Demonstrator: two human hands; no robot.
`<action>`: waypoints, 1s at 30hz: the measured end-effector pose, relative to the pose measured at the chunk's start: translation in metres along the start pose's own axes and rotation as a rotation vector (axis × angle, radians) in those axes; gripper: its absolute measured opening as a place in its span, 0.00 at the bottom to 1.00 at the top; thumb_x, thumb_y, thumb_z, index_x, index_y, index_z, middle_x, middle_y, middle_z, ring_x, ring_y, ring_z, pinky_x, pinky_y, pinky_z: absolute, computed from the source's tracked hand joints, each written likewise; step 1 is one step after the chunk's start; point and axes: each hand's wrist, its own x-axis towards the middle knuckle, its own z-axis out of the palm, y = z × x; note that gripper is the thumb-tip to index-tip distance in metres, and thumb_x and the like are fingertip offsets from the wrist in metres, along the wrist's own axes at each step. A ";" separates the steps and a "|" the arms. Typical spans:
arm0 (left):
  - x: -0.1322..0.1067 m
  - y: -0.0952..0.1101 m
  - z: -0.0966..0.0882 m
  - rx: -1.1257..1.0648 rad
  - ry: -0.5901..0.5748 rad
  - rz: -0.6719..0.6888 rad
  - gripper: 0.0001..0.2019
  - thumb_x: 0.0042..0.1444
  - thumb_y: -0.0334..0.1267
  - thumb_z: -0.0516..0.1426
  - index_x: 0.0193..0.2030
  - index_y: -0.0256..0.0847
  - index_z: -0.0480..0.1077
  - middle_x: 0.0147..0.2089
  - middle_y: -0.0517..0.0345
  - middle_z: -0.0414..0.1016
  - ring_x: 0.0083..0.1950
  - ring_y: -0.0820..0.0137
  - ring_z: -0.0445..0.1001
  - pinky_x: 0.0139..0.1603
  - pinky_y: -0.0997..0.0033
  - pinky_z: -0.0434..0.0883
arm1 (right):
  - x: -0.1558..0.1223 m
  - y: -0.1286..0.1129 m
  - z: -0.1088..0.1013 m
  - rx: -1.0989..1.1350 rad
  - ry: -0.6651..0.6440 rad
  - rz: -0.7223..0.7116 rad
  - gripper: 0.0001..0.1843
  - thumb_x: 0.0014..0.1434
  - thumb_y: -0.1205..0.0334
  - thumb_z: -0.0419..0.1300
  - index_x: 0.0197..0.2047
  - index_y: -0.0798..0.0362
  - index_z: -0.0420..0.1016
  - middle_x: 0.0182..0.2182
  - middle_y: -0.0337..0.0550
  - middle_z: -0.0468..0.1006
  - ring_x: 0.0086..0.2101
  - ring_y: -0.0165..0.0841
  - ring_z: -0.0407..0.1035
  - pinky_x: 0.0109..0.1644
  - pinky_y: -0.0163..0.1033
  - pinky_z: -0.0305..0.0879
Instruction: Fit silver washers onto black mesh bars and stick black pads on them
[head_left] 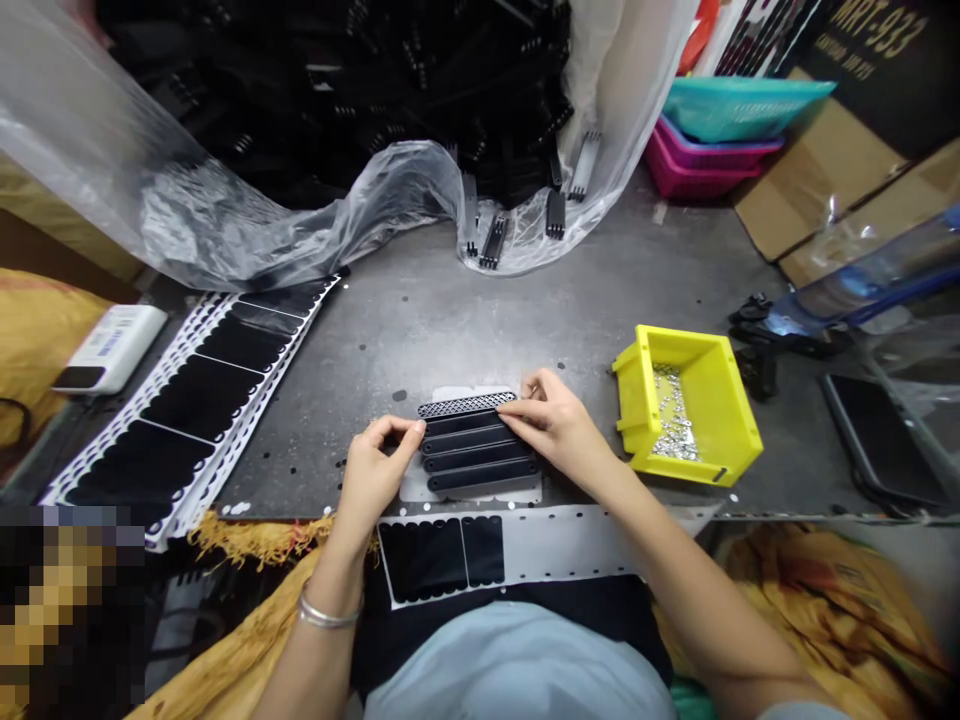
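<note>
Both hands met on a slotted black part point(480, 458) lying close to the front edge of the worktop point(450, 300), about midway along it, on a white backing sheet point(414, 488). The left hand point(375, 475) pinched the part's left end between thumb and forefinger. The right hand point(559, 420) lay with its fingers flat over the right end, one fingertip on the silvery mesh strip point(461, 405) that ran along the part's far side; I could not tell whether its thumb closed underneath.

The part looked like light moulded plastic, stiff along its length but thin at the ribs, so it would likely flex or snap if twisted; its two short ends seemed the sound places to hold. The mesh strip appeared thin and easily kinked, better pressed flat than pinched in the middle.

Just right of the hands stood a yellow bin point(712, 450) with small bright metal pieces in it. Over the front edge hung a white liner strip point(570, 545) carrying black pads. Sheets of similar pads point(187, 400) lay toward the left edge, and a clear bag point(225, 230) heaped with black parts filled the back.
</note>
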 end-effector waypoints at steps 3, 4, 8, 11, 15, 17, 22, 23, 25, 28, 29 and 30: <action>-0.020 0.007 -0.006 0.059 0.104 0.022 0.12 0.64 0.49 0.60 0.40 0.44 0.77 0.39 0.58 0.82 0.41 0.64 0.78 0.49 0.64 0.70 | -0.024 -0.017 -0.013 -0.108 0.130 -0.041 0.13 0.69 0.66 0.60 0.54 0.48 0.81 0.44 0.47 0.74 0.35 0.32 0.71 0.42 0.42 0.75; -0.032 0.010 -0.008 0.105 0.166 0.044 0.10 0.65 0.48 0.61 0.42 0.45 0.76 0.41 0.59 0.82 0.43 0.64 0.77 0.51 0.63 0.69 | -0.037 -0.025 -0.018 -0.098 0.124 -0.035 0.13 0.70 0.66 0.60 0.55 0.48 0.79 0.43 0.46 0.74 0.36 0.32 0.72 0.41 0.41 0.75; -0.086 0.021 -0.003 0.162 0.063 0.257 0.03 0.69 0.39 0.59 0.42 0.47 0.74 0.41 0.60 0.80 0.45 0.66 0.76 0.52 0.64 0.67 | -0.091 -0.046 -0.020 -0.040 -0.126 0.026 0.10 0.70 0.64 0.60 0.52 0.48 0.78 0.43 0.45 0.80 0.39 0.34 0.78 0.41 0.38 0.78; -0.110 0.022 0.015 0.188 -0.176 0.418 0.10 0.70 0.34 0.57 0.55 0.47 0.72 0.51 0.56 0.80 0.53 0.64 0.76 0.57 0.61 0.65 | -0.114 -0.047 -0.007 0.030 -0.145 0.004 0.12 0.72 0.67 0.57 0.54 0.49 0.77 0.42 0.45 0.82 0.39 0.34 0.80 0.42 0.39 0.79; -0.111 0.026 0.029 0.255 -0.247 0.414 0.08 0.72 0.35 0.55 0.54 0.46 0.73 0.46 0.59 0.81 0.49 0.64 0.75 0.58 0.58 0.61 | -0.115 -0.044 0.005 0.151 -0.089 -0.013 0.14 0.71 0.70 0.58 0.56 0.49 0.78 0.45 0.47 0.80 0.43 0.33 0.79 0.47 0.38 0.79; -0.107 0.032 0.029 0.206 -0.277 0.367 0.07 0.73 0.35 0.53 0.45 0.45 0.73 0.40 0.62 0.79 0.44 0.67 0.74 0.56 0.59 0.60 | -0.113 -0.046 0.009 0.105 -0.093 -0.052 0.16 0.70 0.69 0.59 0.59 0.49 0.77 0.52 0.51 0.78 0.42 0.34 0.78 0.47 0.40 0.79; -0.101 0.036 0.030 0.165 -0.155 0.363 0.11 0.74 0.34 0.52 0.38 0.43 0.71 0.35 0.62 0.75 0.39 0.68 0.70 0.49 0.62 0.59 | -0.118 -0.056 0.011 0.199 -0.083 -0.176 0.19 0.68 0.72 0.60 0.59 0.48 0.77 0.54 0.52 0.76 0.47 0.36 0.76 0.49 0.42 0.78; -0.102 0.032 0.032 0.206 -0.086 0.399 0.10 0.73 0.33 0.53 0.39 0.43 0.71 0.34 0.62 0.75 0.38 0.68 0.70 0.48 0.62 0.58 | -0.120 -0.058 0.006 0.271 -0.127 -0.161 0.17 0.67 0.72 0.61 0.55 0.47 0.79 0.53 0.50 0.77 0.48 0.36 0.76 0.51 0.42 0.78; -0.105 0.022 0.036 0.310 0.043 0.492 0.08 0.72 0.31 0.54 0.41 0.42 0.72 0.34 0.61 0.77 0.35 0.68 0.69 0.46 0.62 0.57 | -0.118 -0.060 -0.008 0.458 -0.203 -0.027 0.10 0.67 0.69 0.63 0.48 0.45 0.79 0.49 0.46 0.78 0.48 0.36 0.77 0.52 0.43 0.78; -0.108 0.012 0.039 0.400 0.098 0.615 0.05 0.70 0.32 0.57 0.46 0.43 0.75 0.34 0.62 0.79 0.34 0.69 0.71 0.45 0.63 0.58 | -0.095 -0.057 -0.028 0.634 -0.114 0.205 0.07 0.68 0.63 0.63 0.49 0.43 0.75 0.46 0.42 0.75 0.37 0.31 0.76 0.38 0.37 0.79; -0.107 0.013 0.038 0.403 0.111 0.637 0.05 0.70 0.34 0.58 0.48 0.44 0.76 0.35 0.61 0.80 0.35 0.69 0.73 0.46 0.64 0.58 | -0.082 -0.055 -0.030 0.585 -0.064 0.215 0.09 0.68 0.62 0.64 0.51 0.43 0.75 0.46 0.42 0.73 0.34 0.29 0.75 0.35 0.36 0.77; -0.102 0.015 0.035 0.398 0.137 0.649 0.06 0.70 0.35 0.59 0.50 0.44 0.76 0.37 0.60 0.81 0.37 0.69 0.75 0.47 0.63 0.59 | -0.066 -0.053 -0.029 0.481 -0.028 0.188 0.11 0.68 0.62 0.63 0.53 0.42 0.76 0.46 0.42 0.72 0.35 0.29 0.74 0.35 0.36 0.76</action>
